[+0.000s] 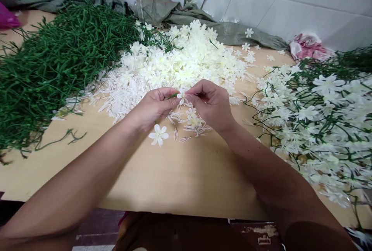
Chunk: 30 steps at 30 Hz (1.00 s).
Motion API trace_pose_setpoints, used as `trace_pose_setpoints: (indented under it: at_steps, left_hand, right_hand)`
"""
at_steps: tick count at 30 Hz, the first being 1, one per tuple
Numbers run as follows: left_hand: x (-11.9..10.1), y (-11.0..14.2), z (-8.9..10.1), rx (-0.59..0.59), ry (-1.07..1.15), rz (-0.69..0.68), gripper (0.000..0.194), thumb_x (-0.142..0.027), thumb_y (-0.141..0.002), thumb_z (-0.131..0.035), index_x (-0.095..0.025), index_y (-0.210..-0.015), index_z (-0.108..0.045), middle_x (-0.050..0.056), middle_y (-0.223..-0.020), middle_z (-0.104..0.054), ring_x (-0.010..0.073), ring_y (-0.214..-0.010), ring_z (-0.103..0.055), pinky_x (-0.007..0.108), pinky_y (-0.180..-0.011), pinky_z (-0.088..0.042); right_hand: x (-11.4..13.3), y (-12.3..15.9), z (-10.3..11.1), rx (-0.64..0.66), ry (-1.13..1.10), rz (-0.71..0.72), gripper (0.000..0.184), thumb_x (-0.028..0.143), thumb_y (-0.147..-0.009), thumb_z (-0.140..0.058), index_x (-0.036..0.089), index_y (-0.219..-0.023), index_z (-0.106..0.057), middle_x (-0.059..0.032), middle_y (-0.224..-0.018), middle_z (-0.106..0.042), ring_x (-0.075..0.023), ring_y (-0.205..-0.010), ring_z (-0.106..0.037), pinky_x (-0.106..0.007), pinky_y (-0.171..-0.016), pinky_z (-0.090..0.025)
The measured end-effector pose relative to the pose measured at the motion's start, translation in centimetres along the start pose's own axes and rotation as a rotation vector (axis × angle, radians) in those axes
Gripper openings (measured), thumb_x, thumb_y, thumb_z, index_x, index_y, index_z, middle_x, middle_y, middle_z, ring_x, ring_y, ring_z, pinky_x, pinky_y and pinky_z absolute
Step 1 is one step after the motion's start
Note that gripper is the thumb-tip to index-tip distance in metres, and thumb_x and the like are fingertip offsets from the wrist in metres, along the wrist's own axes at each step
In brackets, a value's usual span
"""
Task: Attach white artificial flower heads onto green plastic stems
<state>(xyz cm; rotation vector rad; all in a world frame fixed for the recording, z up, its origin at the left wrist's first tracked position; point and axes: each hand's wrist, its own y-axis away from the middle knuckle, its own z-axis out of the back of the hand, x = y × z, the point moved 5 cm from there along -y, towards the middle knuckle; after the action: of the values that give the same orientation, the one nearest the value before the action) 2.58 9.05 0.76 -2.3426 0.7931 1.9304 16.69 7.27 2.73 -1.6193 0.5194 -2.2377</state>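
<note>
My left hand (152, 107) pinches a thin green plastic stem (172, 96) between thumb and forefinger. In my right hand (214, 105) the fingertips are closed on a small white artificial flower (181, 96), which meets the stem's end between the two hands. Just below my left palm is a finished-looking white flower (158, 134); a bit of green shows above it, but whether that hand holds it is hidden. Under my hands lie loose pale stamen pieces (199, 129) and a few yellowish-white petals (193, 116).
Green stems (69, 45) are heaped at the left. White flower heads (186, 57) and pale stamens (116, 92) pile up at the back middle. Stemmed white flowers (308, 115) cover the right side. A grey-green cloth (241, 34) and a pink-white cloth (309, 47) lie by the tiled wall.
</note>
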Motion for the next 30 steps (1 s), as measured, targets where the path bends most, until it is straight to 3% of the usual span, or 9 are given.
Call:
trace_pose_setpoints:
  at_steps: [10, 16, 21, 27, 30]
  left_hand:
    - [0.0, 0.0, 0.2, -0.055, -0.052, -0.014, 0.033, -0.022, -0.05, -0.084, -0.016, -0.07, -0.058, -0.01, -0.044, -0.039, 0.0026, -0.039, -0.025, 0.022, -0.042, -0.011]
    - [0.0, -0.1, 0.2, -0.034, -0.132, -0.045, 0.032, -0.028, -0.055, -0.083, -0.016, -0.066, -0.056, -0.009, -0.045, -0.039, 0.0028, -0.04, -0.026, 0.022, -0.043, -0.013]
    - [-0.1, 0.0, -0.1, -0.009, -0.164, -0.034, 0.034, -0.031, -0.054, -0.084, -0.015, -0.064, -0.055, -0.009, -0.043, -0.039, 0.0023, -0.04, -0.027, 0.021, -0.042, -0.014]
    - [-0.2, -0.1, 0.0, -0.059, -0.137, -0.024, 0.034, -0.027, -0.055, -0.085, -0.015, -0.069, -0.056, -0.01, -0.044, -0.042, 0.0027, -0.039, -0.031, 0.021, -0.041, -0.017]
    - [-0.1, -0.2, 0.2, -0.071, -0.101, -0.022, 0.033, -0.024, -0.055, -0.084, -0.016, -0.071, -0.056, -0.01, -0.045, -0.043, 0.0028, -0.038, -0.032, 0.021, -0.041, -0.017]
  right_hand:
    - [1.3, 0.8, -0.3, -0.029, 0.288, 0.366, 0.012, 0.018, -0.087, -0.055, 0.021, -0.075, -0.054, -0.0045, -0.089, -0.058, -0.0157, -0.082, -0.057, -0.035, -0.075, -0.05]
    - [1.4, 1.1, -0.6, -0.025, 0.408, 0.375, 0.013, 0.019, -0.09, -0.049, 0.023, -0.077, -0.051, -0.0055, -0.089, -0.059, -0.0159, -0.079, -0.055, -0.033, -0.069, -0.049]
    - [1.0, 0.9, -0.5, -0.016, 0.293, 0.382, 0.014, 0.018, -0.088, -0.053, 0.021, -0.075, -0.053, -0.0059, -0.087, -0.06, -0.0151, -0.079, -0.057, -0.032, -0.069, -0.05]
    - [-0.3, 0.3, -0.4, 0.034, 0.075, 0.18, 0.011, 0.018, -0.083, -0.06, 0.02, -0.073, -0.056, -0.0036, -0.085, -0.06, -0.0124, -0.077, -0.058, -0.026, -0.062, -0.05]
    - [-0.3, 0.3, -0.4, 0.025, 0.041, 0.145, 0.01, 0.017, -0.08, -0.063, 0.019, -0.072, -0.057, -0.0033, -0.084, -0.061, -0.0121, -0.076, -0.058, -0.027, -0.063, -0.05]
